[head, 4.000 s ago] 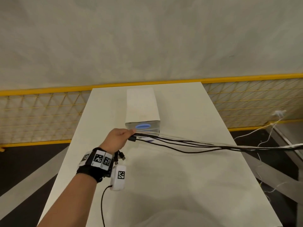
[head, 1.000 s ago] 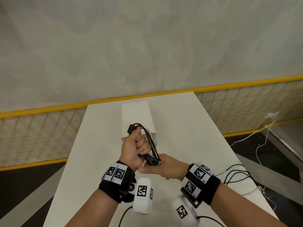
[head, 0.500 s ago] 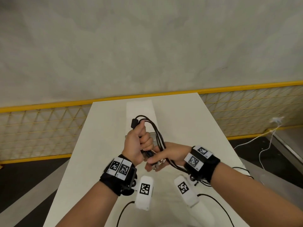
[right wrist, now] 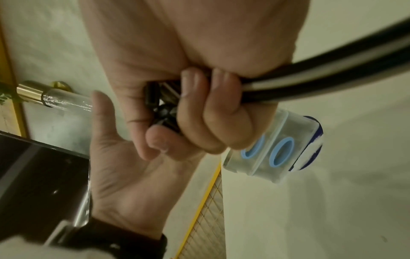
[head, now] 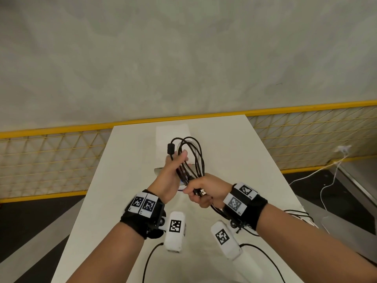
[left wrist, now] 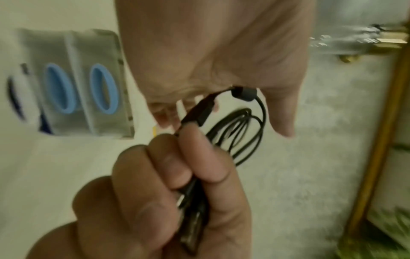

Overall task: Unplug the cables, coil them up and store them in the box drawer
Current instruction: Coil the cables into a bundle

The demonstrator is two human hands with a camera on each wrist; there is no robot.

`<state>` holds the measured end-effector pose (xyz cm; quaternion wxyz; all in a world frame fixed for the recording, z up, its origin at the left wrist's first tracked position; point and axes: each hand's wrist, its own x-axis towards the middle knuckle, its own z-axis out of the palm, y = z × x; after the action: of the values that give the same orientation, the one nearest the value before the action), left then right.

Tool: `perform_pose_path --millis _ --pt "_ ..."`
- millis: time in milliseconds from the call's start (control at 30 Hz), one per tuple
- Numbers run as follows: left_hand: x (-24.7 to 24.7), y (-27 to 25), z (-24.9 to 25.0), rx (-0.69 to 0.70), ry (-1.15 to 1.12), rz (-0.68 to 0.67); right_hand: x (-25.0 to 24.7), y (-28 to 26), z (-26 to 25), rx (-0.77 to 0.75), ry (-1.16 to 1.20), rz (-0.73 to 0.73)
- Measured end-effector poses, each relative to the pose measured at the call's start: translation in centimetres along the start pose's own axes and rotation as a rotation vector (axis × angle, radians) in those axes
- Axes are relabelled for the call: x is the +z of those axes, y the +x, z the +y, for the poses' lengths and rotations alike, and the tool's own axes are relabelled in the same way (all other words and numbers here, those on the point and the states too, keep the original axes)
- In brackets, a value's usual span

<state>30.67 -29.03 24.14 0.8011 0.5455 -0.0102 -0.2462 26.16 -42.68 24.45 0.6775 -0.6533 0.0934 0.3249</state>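
Observation:
Several black cables (head: 199, 152) are gathered into loops in front of me, above the white table. My left hand (head: 179, 160) grips the loops, thumb on top beside a ferrite bead (head: 170, 148). Just below it, my right hand (head: 195, 196) is closed round the strands and plug ends; the rest of the cables trail under my right wrist. In the left wrist view the loops (left wrist: 255, 133) hang past the right fist (left wrist: 188, 175). The right wrist view shows fingers (right wrist: 210, 108) curled on the thick strands (right wrist: 332, 73). The box (head: 171, 129) stands behind the hands, its drawers with blue oval handles (left wrist: 66, 87) (right wrist: 277, 152) shut.
The white table (head: 234, 160) runs away from me to a grey wall. Slack black cable (head: 299, 213) lies at the table's right edge. A yellow mesh fence (head: 51, 160) borders both sides. A white cable (head: 330, 180) runs over the dark floor on the right.
Four seconds ago the left hand was at the box with cables stretched to the right. Since one second ago the loop has grown, and the right hand closed on the strands under the left.

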Motion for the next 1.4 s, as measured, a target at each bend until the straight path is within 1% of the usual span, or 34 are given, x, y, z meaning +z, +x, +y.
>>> perform_pose_path --millis 100,133,167,200,267,333,367,400,467,500,533,600,633,667,700,733,767,800,833,900,933,967,1000,1033,1067,1100,1167,1300,1333,1400 --pt "0.0 0.1 -0.5 -0.227 0.032 -0.232 0.7 0.3 0.4 0.062 -0.048 -0.017" --pt "0.4 0.2 -0.5 -0.265 0.063 -0.285 1.0 0.4 0.6 0.081 -0.058 -0.024" --pt "0.7 0.3 -0.5 -0.274 0.097 -0.295 1.2 0.6 0.9 0.081 -0.045 -0.019" --pt "1.2 0.4 -0.4 -0.269 0.113 -0.276 1.3 0.8 1.1 0.066 -0.023 -0.007" --pt "1.5 0.7 -0.6 -0.206 0.177 -0.217 1.2 0.9 1.5 0.019 -0.024 0.011" --pt "1.5 0.8 -1.0 -0.146 0.252 -0.195 0.7 0.8 1.6 -0.054 -0.115 -0.005" --pt "1.5 0.8 -1.0 -0.123 0.277 -0.188 0.3 0.5 1.3 -0.079 -0.225 -0.030" --pt "1.5 0.7 -1.0 -0.101 0.274 -0.172 -0.6 0.3 1.2 -0.072 -0.394 -0.064" --pt "1.4 0.4 -0.6 -0.069 0.256 -0.120 -3.2 -0.2 0.4 0.011 -0.800 -0.129" --pt "1.3 0.3 -0.4 -0.062 0.265 -0.100 -4.5 -0.8 -0.5 0.040 -0.899 -0.085" --pt "1.1 0.2 -0.4 -0.059 0.294 -0.091 -5.6 -1.6 -1.7 0.030 -0.870 0.016" --pt "1.0 0.0 -0.7 -0.061 0.364 -0.110 -6.9 -2.8 -4.2 -0.100 -0.606 0.245" --pt "1.2 -0.2 -0.9 -0.065 0.392 -0.130 -6.8 -3.0 -5.4 -0.181 -0.489 0.298" --pt "1.4 -0.2 -1.3 -0.069 0.407 -0.144 -6.4 -2.9 -6.5 -0.244 -0.440 0.314" --pt "1.9 -0.3 -1.5 -0.075 0.404 -0.168 -5.9 -2.6 -7.4 -0.291 -0.467 0.299" --pt "2.4 -0.3 -1.6 -0.080 0.387 -0.203 -5.1 -2.1 -7.8 -0.307 -0.546 0.247" --pt "2.8 -0.3 -1.6 -0.083 0.364 -0.245 -4.4 -1.6 -8.0 -0.297 -0.587 0.184" --pt "3.0 -0.2 -1.6 -0.088 0.339 -0.280 -4.0 -1.1 -8.0 -0.283 -0.557 0.119" --pt "3.1 -0.2 -1.6 -0.099 0.312 -0.308 -3.6 -0.7 -7.9 -0.280 -0.469 0.051" --pt "2.8 -0.3 -1.7 -0.130 0.263 -0.338 -3.3 -0.5 -7.4 -0.280 -0.217 -0.071" --pt "2.6 -0.4 -1.8 -0.142 0.237 -0.340 -3.2 -0.6 -7.2 -0.284 -0.155 -0.096" --pt "2.4 -0.6 -1.9 -0.147 0.211 -0.336 -3.2 -0.6 -7.1 -0.299 -0.163 -0.083" --pt "2.2 -0.7 -1.9 -0.145 0.184 -0.326 -3.3 -0.5 -7.2 -0.321 -0.283 -0.027" --pt "2.1 -0.7 -1.8 -0.142 0.161 -0.310 -3.3 -0.4 -7.3 -0.351 -0.481 0.047" --pt "2.0 -0.7 -1.7 -0.138 0.145 -0.296 -3.5 -0.4 -7.4 -0.363 -0.646 0.085" --pt "1.9 -0.7 -1.6 -0.135 0.140 -0.287 -3.6 -0.5 -7.5 -0.363 -0.703 0.088" --pt "1.8 -0.7 -1.4 -0.136 0.164 -0.305 -3.9 -1.0 -7.8 -0.364 -0.578 0.042" --pt "1.6 -0.7 -1.5 -0.161 0.212 -0.350 -4.4 -2.1 -8.7 -0.330 -0.213 -0.154" --pt "1.5 -0.6 -1.5 -0.155 0.226 -0.360 -4.3 -2.2 -8.9 -0.318 -0.147 -0.183" --pt "1.4 -0.7 -1.5 -0.135 0.264 -0.374 -4.1 -2.2 -9.1 -0.284 -0.041 -0.185"
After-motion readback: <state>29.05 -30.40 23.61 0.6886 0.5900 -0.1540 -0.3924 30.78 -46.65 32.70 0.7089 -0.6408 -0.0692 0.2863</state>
